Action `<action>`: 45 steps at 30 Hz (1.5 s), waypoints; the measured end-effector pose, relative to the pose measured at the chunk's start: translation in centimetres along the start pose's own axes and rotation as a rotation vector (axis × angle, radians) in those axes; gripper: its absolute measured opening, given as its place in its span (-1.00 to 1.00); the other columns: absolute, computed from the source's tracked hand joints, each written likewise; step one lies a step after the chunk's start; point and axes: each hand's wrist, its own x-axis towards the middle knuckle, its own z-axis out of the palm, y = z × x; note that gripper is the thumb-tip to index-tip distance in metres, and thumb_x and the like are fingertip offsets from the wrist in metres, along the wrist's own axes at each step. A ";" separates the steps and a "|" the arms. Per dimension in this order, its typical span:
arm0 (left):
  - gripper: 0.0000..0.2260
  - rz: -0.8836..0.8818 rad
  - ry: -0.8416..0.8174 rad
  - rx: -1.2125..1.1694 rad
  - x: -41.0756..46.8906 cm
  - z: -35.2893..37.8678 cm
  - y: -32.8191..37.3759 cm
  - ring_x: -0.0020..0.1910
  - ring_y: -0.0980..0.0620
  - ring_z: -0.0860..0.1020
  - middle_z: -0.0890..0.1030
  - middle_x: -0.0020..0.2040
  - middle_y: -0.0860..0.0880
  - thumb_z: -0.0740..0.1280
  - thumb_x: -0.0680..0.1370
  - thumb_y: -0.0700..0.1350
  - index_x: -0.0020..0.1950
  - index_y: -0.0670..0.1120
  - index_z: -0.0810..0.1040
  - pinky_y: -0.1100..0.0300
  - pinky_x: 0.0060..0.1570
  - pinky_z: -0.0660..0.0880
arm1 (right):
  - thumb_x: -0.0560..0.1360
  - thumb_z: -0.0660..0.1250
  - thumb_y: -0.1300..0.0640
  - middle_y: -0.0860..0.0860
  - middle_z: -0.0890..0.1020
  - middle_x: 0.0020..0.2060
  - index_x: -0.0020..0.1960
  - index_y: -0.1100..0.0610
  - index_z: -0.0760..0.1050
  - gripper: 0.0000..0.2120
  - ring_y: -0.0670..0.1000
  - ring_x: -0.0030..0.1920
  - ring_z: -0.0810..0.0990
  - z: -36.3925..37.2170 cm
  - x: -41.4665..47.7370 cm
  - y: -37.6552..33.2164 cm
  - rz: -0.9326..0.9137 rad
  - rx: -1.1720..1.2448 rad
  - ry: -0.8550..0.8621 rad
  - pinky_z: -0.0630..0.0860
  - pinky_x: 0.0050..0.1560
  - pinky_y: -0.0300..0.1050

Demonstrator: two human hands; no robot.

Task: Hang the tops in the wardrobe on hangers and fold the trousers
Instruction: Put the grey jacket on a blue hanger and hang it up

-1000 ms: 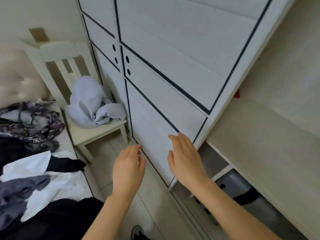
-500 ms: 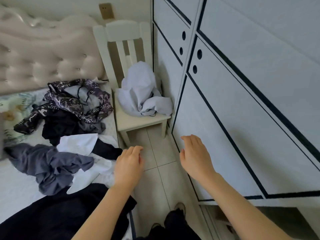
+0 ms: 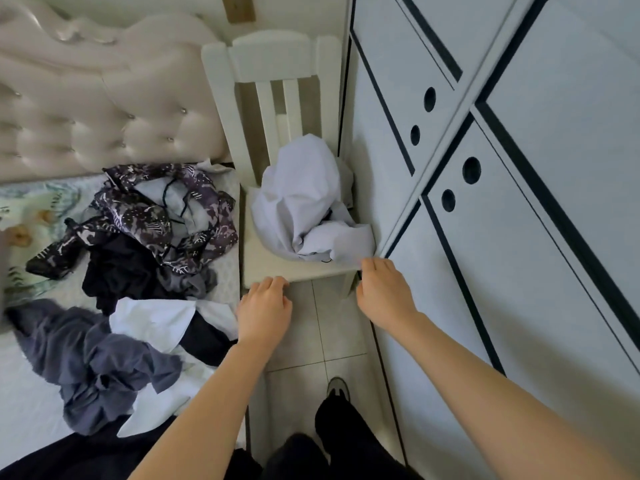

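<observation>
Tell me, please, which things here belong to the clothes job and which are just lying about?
Job: pale garment; patterned garment; grey garment; white garment; wardrobe.
Lying about: chair; headboard; wall socket.

A cream chair (image 3: 275, 60) stands on floor tiles (image 3: 329, 327) beside a tufted headboard (image 3: 69, 109)

Cream chair (image 3: 277, 98) carrying a pale lilac-white garment (image 3: 304, 206), left of the chair a purple and white leaf-print top (image 3: 156, 209), black garment (image 3: 117, 268), slate-grey top (image 3: 90, 358), white wardrobe (image 3: 519, 202) with black lines right of the chair
</observation>
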 end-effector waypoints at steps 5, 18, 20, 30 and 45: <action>-0.73 -0.036 -0.056 0.049 6.8 0.8 -1.2 0.19 -0.10 0.47 0.57 0.18 -0.05 0.25 0.57 -0.20 0.26 -0.12 0.52 -0.02 0.11 0.45 | 0.56 0.19 0.22 0.16 0.51 0.19 0.30 0.26 0.37 -0.67 0.16 0.20 0.43 0.0 7.8 0.3 0.007 -0.014 -0.048 0.39 0.05 -0.05; -0.70 0.036 -0.241 0.170 25.7 0.8 -6.2 0.34 -0.07 0.37 0.50 0.30 -0.04 0.19 0.59 -0.20 0.30 -0.10 0.49 0.10 0.25 0.32 | 0.62 0.15 0.11 0.13 0.49 0.25 0.37 0.20 0.34 -0.65 0.14 0.28 0.41 0.8 24.9 0.0 0.214 0.021 -0.095 0.42 0.16 -0.01; -0.70 0.057 -0.274 0.194 28.2 0.9 -6.8 0.34 -0.06 0.37 0.48 0.32 -0.03 0.17 0.60 -0.20 0.32 -0.08 0.47 0.11 0.25 0.31 | 0.63 0.16 0.09 0.14 0.48 0.26 0.37 0.20 0.33 -0.65 0.14 0.29 0.40 1.0 27.2 0.1 0.243 0.044 -0.117 0.43 0.17 0.01; -0.65 0.021 -0.448 0.196 35.8 2.6 -6.8 0.39 0.00 0.34 0.41 0.39 0.02 0.19 0.61 -0.14 0.41 -0.04 0.39 0.13 0.27 0.36 | 0.61 0.17 0.09 0.16 0.44 0.23 0.35 0.22 0.27 -0.63 0.19 0.18 0.42 3.3 38.3 1.2 0.406 0.248 -0.223 0.47 0.10 0.10; -0.76 -0.443 -0.534 -0.526 42.8 2.1 -4.1 0.14 0.06 0.52 0.57 0.14 0.05 0.27 0.63 -0.07 0.28 -0.07 0.55 0.19 0.09 0.37 | 0.51 0.22 0.28 0.02 0.30 -0.42 -0.36 0.13 0.16 -0.67 0.01 -0.39 0.25 8.2 47.5 2.6 0.591 0.710 -0.083 0.21 -0.26 -0.04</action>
